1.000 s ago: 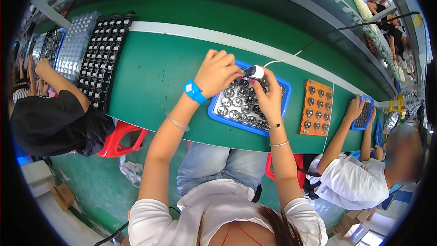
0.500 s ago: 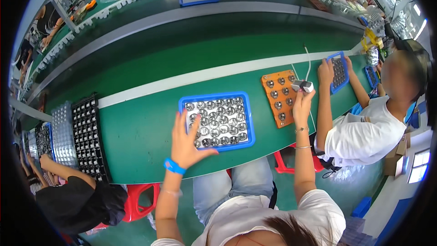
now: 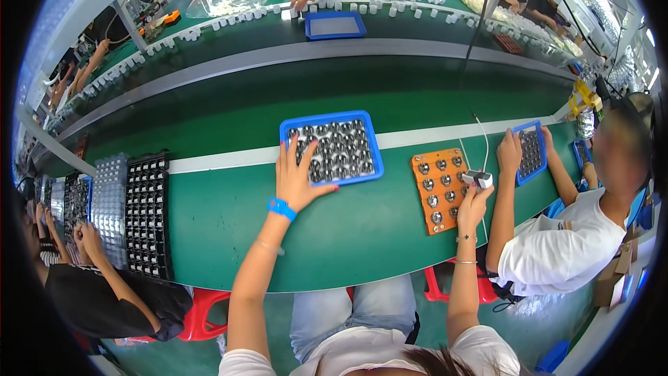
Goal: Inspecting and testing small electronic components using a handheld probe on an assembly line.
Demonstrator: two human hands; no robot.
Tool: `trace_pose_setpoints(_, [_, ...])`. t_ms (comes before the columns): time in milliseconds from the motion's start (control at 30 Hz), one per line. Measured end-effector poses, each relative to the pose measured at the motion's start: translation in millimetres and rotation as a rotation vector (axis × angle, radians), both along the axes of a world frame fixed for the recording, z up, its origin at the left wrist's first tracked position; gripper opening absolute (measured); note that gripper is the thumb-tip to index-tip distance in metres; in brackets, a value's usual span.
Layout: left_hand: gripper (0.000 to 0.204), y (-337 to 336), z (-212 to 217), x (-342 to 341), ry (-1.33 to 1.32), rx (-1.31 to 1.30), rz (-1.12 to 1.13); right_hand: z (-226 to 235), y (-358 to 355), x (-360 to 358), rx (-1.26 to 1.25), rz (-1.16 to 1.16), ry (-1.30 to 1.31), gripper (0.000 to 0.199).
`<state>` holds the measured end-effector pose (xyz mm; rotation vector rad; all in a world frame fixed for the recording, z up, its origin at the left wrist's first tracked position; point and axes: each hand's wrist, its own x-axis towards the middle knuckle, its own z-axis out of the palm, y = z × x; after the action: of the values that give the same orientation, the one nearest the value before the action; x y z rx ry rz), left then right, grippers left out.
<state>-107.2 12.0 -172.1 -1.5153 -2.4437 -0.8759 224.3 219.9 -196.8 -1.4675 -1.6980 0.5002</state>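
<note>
My left hand (image 3: pixel 296 184) rests with spread fingers over the near left side of a blue tray (image 3: pixel 379 150). The tray carries rows of small shiny round metal parts and lies across the white strip at the bench's far edge. In my right hand (image 3: pixel 473 205) is a small white-and-black block-shaped device (image 3: pixel 479 179), pinched between the fingers, with a white cable close above it. An orange plate (image 3: pixel 437 191) with shiny round parts set in it lies on the bench beside this hand, which partly hides its right side.
Black compartment trays (image 3: pixel 147 216) and a clear plastic tray (image 3: pixel 110 202) stand at left. A co-worker at right (image 3: pixel 570 237) holds another blue tray (image 3: pixel 532 153); another sits at left (image 3: pixel 104 292). Beyond the dark green strip, a person's hands work near a blue tray (image 3: pixel 335 26).
My left hand has pushed the blue tray away from me, from the bench onto the white strip. The right hand keeps its hold on the white-and-black device. The view has tilted up.
</note>
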Motion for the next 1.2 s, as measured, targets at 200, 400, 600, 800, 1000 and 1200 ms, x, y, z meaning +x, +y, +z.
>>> trace_pose_setpoints(200, [0.104,72,-4,-66,-0.035,0.026,-0.020,3,-3,1,0.019,0.056,0.087,0.036])
trace_pose_setpoints(400, [0.072,114,-3,-59,0.128,0.187,0.035,-4,1,1,0.009,0.118,0.127,0.035])
trace_pose_setpoints(600, [0.032,143,-14,52,-0.366,0.044,-0.688,-5,-10,-7,0.100,0.356,0.222,0.036])
trace_pose_setpoints(800, [0.030,118,-10,61,-0.584,-0.047,-0.688,7,-37,-37,0.078,0.624,0.132,0.029])
trace_pose_setpoints(1000, [0.039,44,1,42,-0.494,-0.027,-0.607,12,-51,-76,0.205,0.954,0.131,0.032])
trace_pose_setpoints(1200, [0.042,-40,2,46,-0.513,0.034,-0.379,11,-64,-115,0.183,1.236,0.155,0.033])
